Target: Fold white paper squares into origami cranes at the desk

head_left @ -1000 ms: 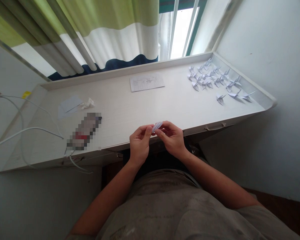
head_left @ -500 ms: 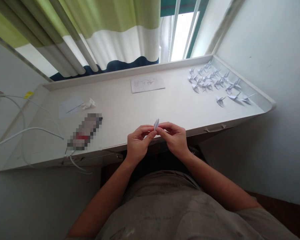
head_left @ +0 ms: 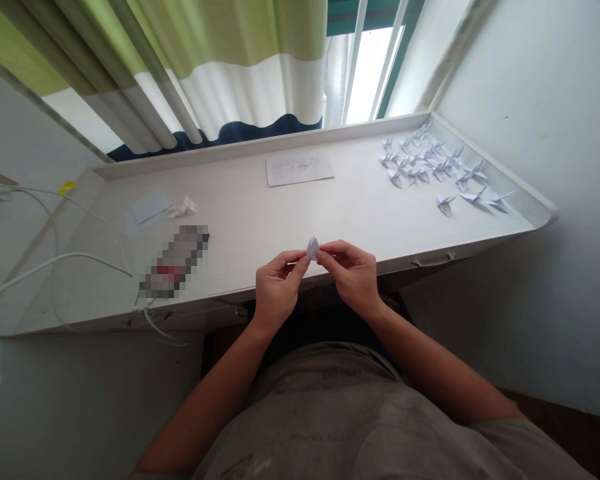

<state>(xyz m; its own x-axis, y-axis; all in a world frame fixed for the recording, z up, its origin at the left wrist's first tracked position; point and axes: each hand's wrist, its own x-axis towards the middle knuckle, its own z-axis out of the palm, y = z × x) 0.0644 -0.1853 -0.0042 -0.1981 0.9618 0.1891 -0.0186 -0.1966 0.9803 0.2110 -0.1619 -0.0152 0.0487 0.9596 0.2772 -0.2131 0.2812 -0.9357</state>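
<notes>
Both my hands hold a small folded piece of pale paper (head_left: 313,247) just above the near edge of the white desk (head_left: 260,220). My left hand (head_left: 278,290) pinches it from the left with thumb and forefinger. My right hand (head_left: 351,273) pinches it from the right, fingers curled. The paper stands upright between the fingertips.
Several folded paper cranes (head_left: 430,167) lie at the far right of the desk. A printed sheet (head_left: 300,168) lies at the back middle. To the left are blank paper slips (head_left: 147,208), a crumpled scrap (head_left: 183,207), a blurred flat object (head_left: 175,260) and white cables (head_left: 55,260). A striped curtain hangs behind.
The folded paper has turned from lying flat between my fingers to standing upright. Both hands stay at the desk's near edge, and the view has shifted slightly.
</notes>
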